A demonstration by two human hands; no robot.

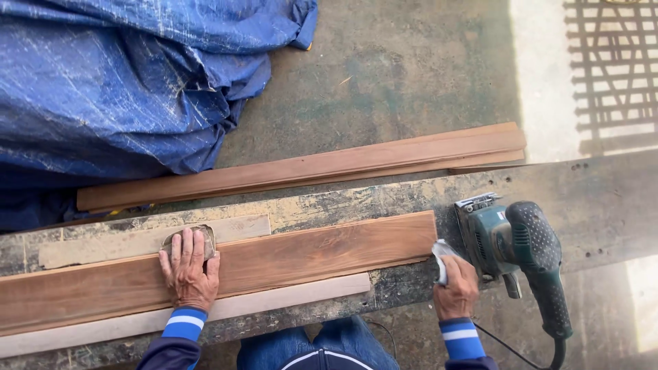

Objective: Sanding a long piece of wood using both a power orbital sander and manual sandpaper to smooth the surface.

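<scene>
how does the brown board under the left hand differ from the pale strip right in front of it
The brown board is wide, reddish-brown and clearly grained; the pale strip is narrow, whitish and plain. The board reaches farther right than the strip. The left hand presses sandpaper at the board's far edge, while the wrist crosses over the strip. Both lie lengthwise, side by side, on the worn workbench.
</scene>
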